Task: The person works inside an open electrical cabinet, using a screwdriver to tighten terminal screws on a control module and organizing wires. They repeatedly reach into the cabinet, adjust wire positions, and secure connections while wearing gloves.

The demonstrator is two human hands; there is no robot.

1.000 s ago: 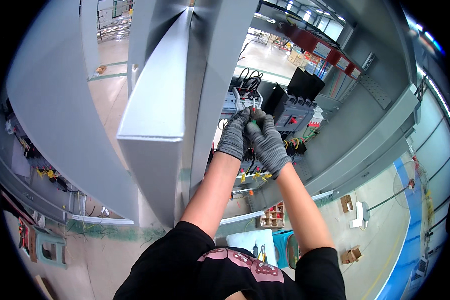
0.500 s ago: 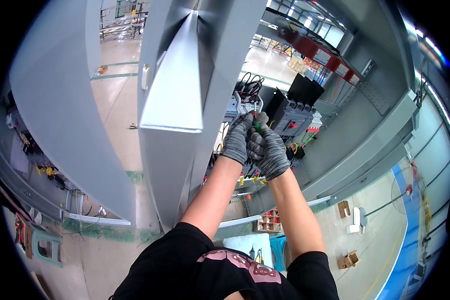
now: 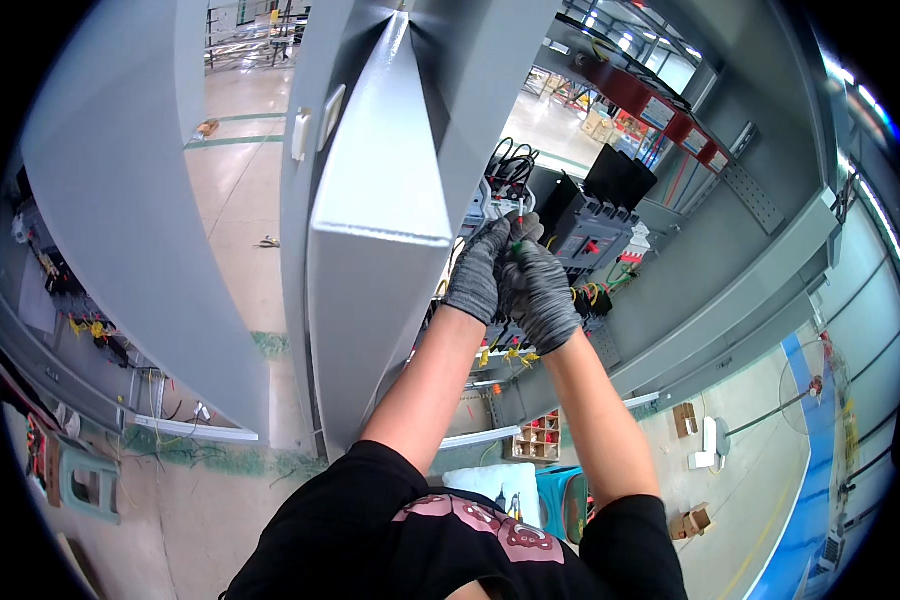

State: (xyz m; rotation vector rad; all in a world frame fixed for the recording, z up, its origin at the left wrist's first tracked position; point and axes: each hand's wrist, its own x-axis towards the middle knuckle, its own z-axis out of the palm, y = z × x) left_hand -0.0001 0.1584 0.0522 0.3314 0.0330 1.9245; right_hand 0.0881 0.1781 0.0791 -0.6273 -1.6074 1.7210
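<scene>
Both hands wear grey knitted gloves and meet inside an open grey electrical cabinet. My right hand is closed around a screwdriver, whose green handle shows between the fingers and whose thin shaft with some red points up and away. My left hand is closed beside it, its fingertips by the shaft; whether it holds a small part is hidden. Just beyond the fingers sits a light grey device with black cables looping above it. To its right stands a large dark grey circuit breaker with a red switch and black barrier plates.
A grey cabinet post rises close to my left forearm, with a door panel farther left. Red busbar supports cross the upper right. Below are a compartment box, a teal stool and small cartons on the floor.
The view has shifted slightly, so the post and cabinet parts sit a little farther right. Both hands stay together at the same spot, with the right hand turned slightly around the screwdriver.
</scene>
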